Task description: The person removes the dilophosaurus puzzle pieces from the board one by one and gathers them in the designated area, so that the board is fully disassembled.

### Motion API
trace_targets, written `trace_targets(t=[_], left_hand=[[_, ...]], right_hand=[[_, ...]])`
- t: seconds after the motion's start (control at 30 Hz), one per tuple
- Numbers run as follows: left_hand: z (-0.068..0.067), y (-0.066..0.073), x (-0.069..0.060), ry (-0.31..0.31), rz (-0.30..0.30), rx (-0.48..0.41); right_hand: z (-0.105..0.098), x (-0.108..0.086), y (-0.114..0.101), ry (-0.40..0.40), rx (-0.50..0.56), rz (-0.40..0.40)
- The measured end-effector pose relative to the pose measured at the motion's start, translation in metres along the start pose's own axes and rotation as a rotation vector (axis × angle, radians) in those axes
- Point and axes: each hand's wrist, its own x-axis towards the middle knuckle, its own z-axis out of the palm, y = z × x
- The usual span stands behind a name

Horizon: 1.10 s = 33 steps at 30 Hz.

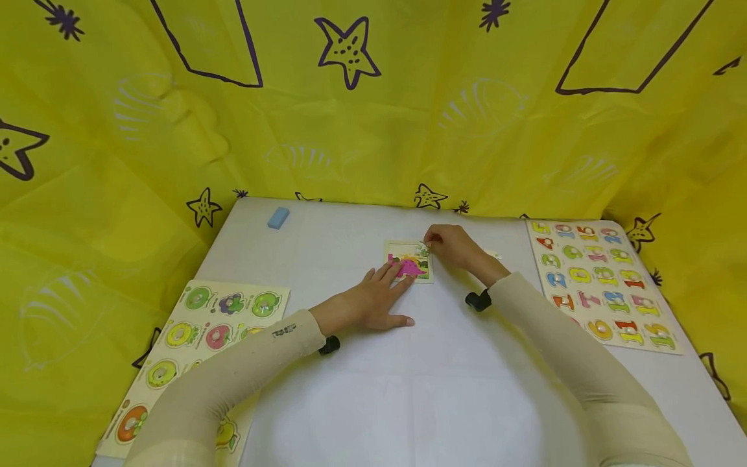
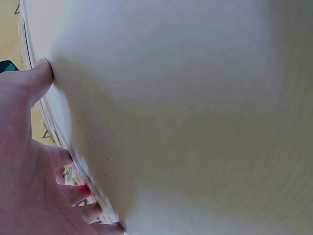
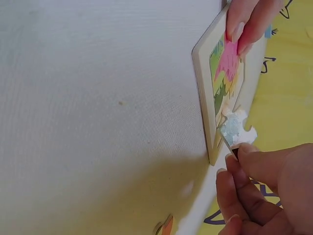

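Observation:
A small framed puzzle (image 1: pixel 425 280) with a pink dinosaur picture (image 1: pixel 410 266) lies on the white table. My left hand (image 1: pixel 382 299) is spread flat, its fingertips resting on the pink part and the thumb on the table. My right hand (image 1: pixel 452 245) pinches a jigsaw piece (image 1: pixel 423 250) at the puzzle's upper right corner. In the right wrist view that piece (image 3: pixel 236 129) is pale with light blue, held tilted between thumb and fingers over the frame's edge (image 3: pixel 205 112). The left wrist view shows the left hand (image 2: pixel 34 171) with its fingers spread.
A fruit board (image 1: pixel 274 293) lies at the left, partly under the left sleeve. At the right is a number board (image 1: pixel 560 272). A blue block (image 1: pixel 278 218) sits near the back edge. Another small piece (image 1: pixel 493 255) lies beyond the right wrist. Yellow cloth (image 1: pixel 373 130) hangs behind the table.

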Motion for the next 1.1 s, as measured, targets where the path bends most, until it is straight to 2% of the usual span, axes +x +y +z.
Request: trace_targets(t=[0.27,0.53,0.67,0.9,1.1], left_hand=[[-0.001,0.001,-0.001,-0.002,0.003,0.007],[0.001,0.000,0.001,0.002,0.000,0.009],[0.002,0.000,0.001,0.002,0.002,0.004],[0.003,-0.001,0.001,0.003,0.000,-0.007],[0.004,-0.002,0.002,0.007,0.004,-0.011]], right_hand=[[-0.013,-0.001,0.000,-0.028,0.040,0.017],[-0.051,-0.013,0.009,-0.035,0.038,0.075],[-0.075,-0.026,0.023,-0.059,0.022,0.095],[-0.109,-0.052,0.065,-0.132,-0.001,0.113],[-0.131,-0.068,0.095,-0.211,-0.029,0.182]])
